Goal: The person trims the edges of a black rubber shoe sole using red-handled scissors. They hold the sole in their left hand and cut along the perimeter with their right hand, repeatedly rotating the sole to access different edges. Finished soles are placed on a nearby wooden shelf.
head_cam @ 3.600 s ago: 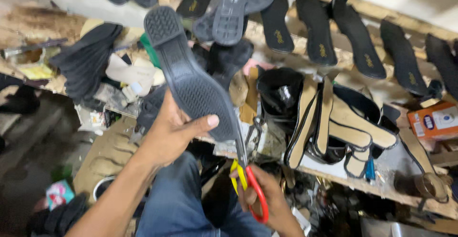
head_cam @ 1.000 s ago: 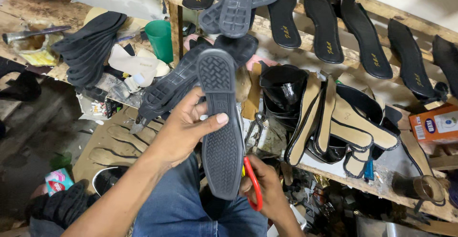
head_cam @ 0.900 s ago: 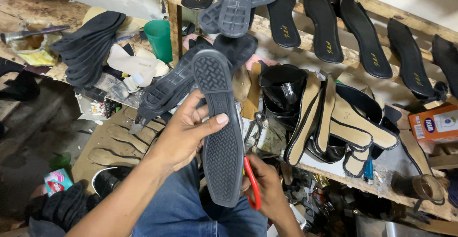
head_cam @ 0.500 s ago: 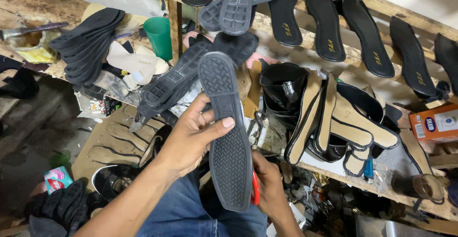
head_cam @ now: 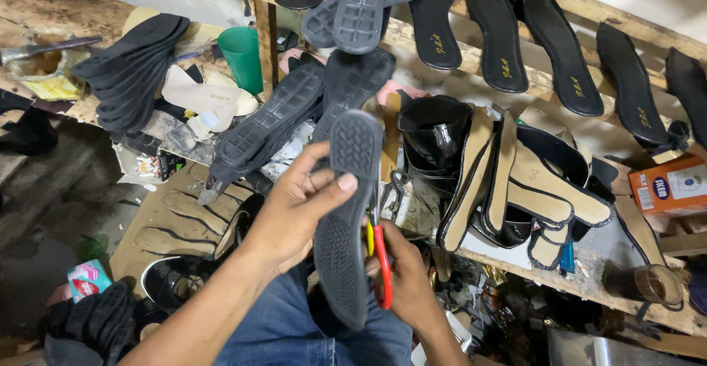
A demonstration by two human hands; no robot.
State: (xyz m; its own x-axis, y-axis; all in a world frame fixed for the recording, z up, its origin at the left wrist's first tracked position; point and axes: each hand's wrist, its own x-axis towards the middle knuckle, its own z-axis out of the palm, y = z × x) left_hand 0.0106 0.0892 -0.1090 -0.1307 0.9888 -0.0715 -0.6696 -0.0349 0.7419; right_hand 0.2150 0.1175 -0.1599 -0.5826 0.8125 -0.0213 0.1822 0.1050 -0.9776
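- Since a moment ago: sole (head_cam: 346,222) tipped slightly, tread end now leaning right of upright; scissors (head_cam: 380,263) drawn closer against its right edge.
- Left hand (head_cam: 294,208): closed on sole at mid-length, thumb across the tread face, fingers behind; likely gripped there to steady the edge for trimming.
- Right hand (head_cam: 401,281): wrapped around the red and yellow scissor handles, blades running up beside the sole's right edge; how far the blades are parted, not discernible.
- Sole: dark grey, treaded, held upright over the lap, in front of the counter (head_cam: 633,296).
- Soles (head_cam: 287,119): two dark treaded pieces, leaning on the counter behind the held one.
- Insoles (head_cam: 508,27): black, with small gold marks, propped in a row on the wooden rack, apparently for sorting or drying.
- Box (head_cam: 674,185): small, orange and white with a blue round mark, far right of counter.
- Packet (head_cam: 87,281): small, teal and pink with red patch, on floor at lower left.
- Cup (head_cam: 243,57): green, by the rack post.
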